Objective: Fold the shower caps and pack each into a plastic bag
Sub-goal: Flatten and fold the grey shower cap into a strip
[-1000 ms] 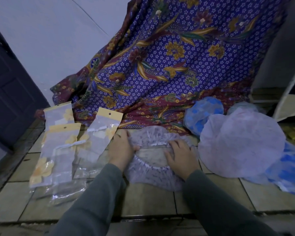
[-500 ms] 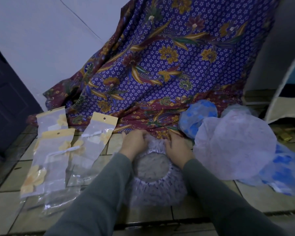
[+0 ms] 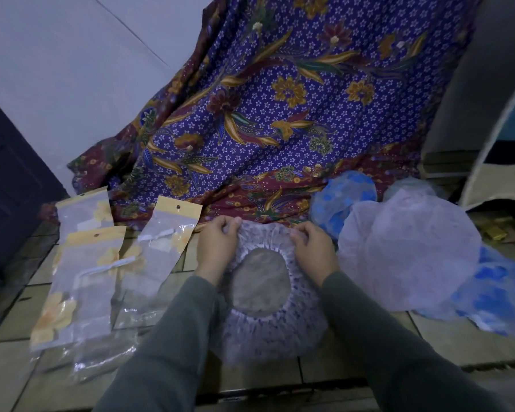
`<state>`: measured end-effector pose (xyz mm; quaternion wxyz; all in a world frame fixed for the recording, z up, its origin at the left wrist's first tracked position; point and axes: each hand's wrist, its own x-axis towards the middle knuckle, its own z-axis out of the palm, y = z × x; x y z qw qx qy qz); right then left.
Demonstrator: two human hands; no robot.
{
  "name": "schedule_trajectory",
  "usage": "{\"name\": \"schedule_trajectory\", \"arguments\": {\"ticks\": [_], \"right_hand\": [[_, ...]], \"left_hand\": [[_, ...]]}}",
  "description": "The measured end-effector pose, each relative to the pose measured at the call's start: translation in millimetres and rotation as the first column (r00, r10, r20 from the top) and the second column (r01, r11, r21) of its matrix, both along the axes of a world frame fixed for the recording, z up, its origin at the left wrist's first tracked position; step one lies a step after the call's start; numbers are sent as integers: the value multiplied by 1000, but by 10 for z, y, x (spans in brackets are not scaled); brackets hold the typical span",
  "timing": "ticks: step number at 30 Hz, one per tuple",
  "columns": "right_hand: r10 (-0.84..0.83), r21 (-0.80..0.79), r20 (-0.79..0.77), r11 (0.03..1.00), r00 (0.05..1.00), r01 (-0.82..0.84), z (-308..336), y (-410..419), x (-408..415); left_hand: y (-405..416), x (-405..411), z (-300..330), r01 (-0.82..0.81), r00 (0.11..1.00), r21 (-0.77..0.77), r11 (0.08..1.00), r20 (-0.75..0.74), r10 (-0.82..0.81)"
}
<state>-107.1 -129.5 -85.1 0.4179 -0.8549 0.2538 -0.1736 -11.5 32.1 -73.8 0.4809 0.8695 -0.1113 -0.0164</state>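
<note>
A pale lilac shower cap (image 3: 268,331) lies on the tiled floor in front of me, its elastic opening facing up and showing the floor through the hole. My left hand (image 3: 216,248) pinches the cap's far rim on the left. My right hand (image 3: 314,248) pinches the same far rim on the right. Several clear plastic bags with yellow header cards (image 3: 101,263) lie spread on the floor to the left.
A heap of unfolded caps sits to the right: a large lilac one (image 3: 411,254) on top, blue-patterned ones (image 3: 344,200) behind and under it. A purple floral cloth (image 3: 280,114) drapes down behind. A dark door (image 3: 6,185) stands far left.
Both hands moved from the cap's sides up to its far rim and now pinch it there. The cap's opening has rounded out and the far edge is lifted slightly.
</note>
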Motion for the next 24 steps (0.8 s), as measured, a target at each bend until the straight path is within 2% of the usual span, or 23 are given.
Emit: {"name": "schedule_trajectory", "arguments": {"ticks": [3,7,8,12,13,15,17,19,22,24], "right_hand": [[55,-1,5,998,998,-55,41,-27,18],[131,-29,108,991,986,-128,105,-4,26],[149,-49,136,988,979,-143,96,1,21],[145,-98,166,987,976,-130,48,-27,-14],[144,-136,161,983,976,-123,27,-41,-17],[122,-154,140,983,983,-100,-1,-50,-29],[66,-52,113,997,991,-61,14,-31,-28],[36,75,133,996,990,-46,44,-15,-14],[62,193,150,977,987,-91,153,-27,-6],[161,166,119,970,980,-179,171,-62,-2]], "left_hand": [[-4,68,10,241,970,159,957,-2,-244],[-67,87,209,330,942,311,891,-54,-330],[-82,95,236,343,938,296,891,-62,-340],[-82,65,291,337,938,28,941,-92,-334],[-72,47,291,328,942,-3,945,-68,-327],[-59,18,270,302,953,34,953,5,-303],[-73,-17,214,290,952,128,949,65,-300],[-88,-18,162,280,952,153,948,83,-295],[-61,-21,177,333,942,7,943,-55,-332],[-20,-15,240,382,915,-44,923,-119,-384]]}}
